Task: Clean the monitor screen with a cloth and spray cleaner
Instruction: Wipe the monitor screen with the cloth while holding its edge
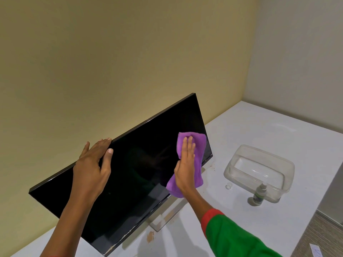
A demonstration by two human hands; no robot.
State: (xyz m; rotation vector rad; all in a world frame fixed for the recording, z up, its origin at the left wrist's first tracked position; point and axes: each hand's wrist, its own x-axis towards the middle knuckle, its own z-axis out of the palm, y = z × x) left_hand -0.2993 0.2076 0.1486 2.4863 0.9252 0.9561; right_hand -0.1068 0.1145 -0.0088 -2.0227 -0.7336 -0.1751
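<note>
We see the monitor (130,173) standing on the white desk (259,130), screen dark and facing us. In this view its long axis runs from lower left up to upper right. Left hand (92,164) grips the top edge, fingers over the back, thumb on the screen. Right hand (185,164) lies flat, fingers straight, pressing the purple cloth (196,143) against the screen's right part. The spray bottle (259,194) stands upright right of the monitor, just before a clear plastic container (259,169).
</note>
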